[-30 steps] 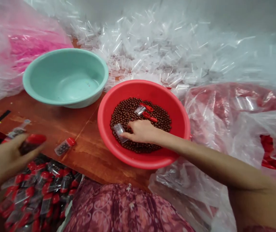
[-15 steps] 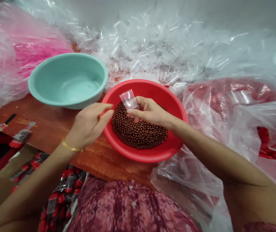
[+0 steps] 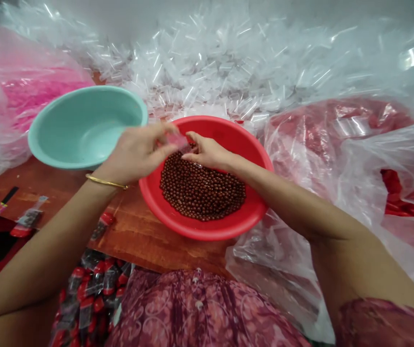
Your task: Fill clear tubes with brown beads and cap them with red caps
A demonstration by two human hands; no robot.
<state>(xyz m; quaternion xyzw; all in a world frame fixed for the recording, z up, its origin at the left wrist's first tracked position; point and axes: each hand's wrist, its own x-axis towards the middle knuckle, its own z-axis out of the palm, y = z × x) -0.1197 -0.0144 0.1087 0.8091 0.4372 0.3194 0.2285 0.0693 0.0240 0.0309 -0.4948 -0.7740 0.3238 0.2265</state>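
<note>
A red basin (image 3: 257, 164) holds a heap of small brown beads (image 3: 201, 190). Over its far left rim my left hand (image 3: 138, 152) and my right hand (image 3: 207, 153) meet, both pinching a small clear plastic pouch (image 3: 179, 140) between their fingertips. The pouch is blurred and partly hidden by my fingers. A gold bangle (image 3: 105, 181) circles my left wrist.
An empty teal basin (image 3: 84, 127) stands left of the red one on the wooden table (image 3: 134, 236). Clear pouches are piled behind (image 3: 228, 67). Pink-filled bag at far left (image 3: 15, 96), red-filled bags at right (image 3: 355, 140). Filled red-capped packets lie below left (image 3: 91, 289) and on the table (image 3: 26, 221).
My left hand came from the filled packets at the lower left to the red basin and joined the right hand on the pouch, which the right hand lifted off the beads.
</note>
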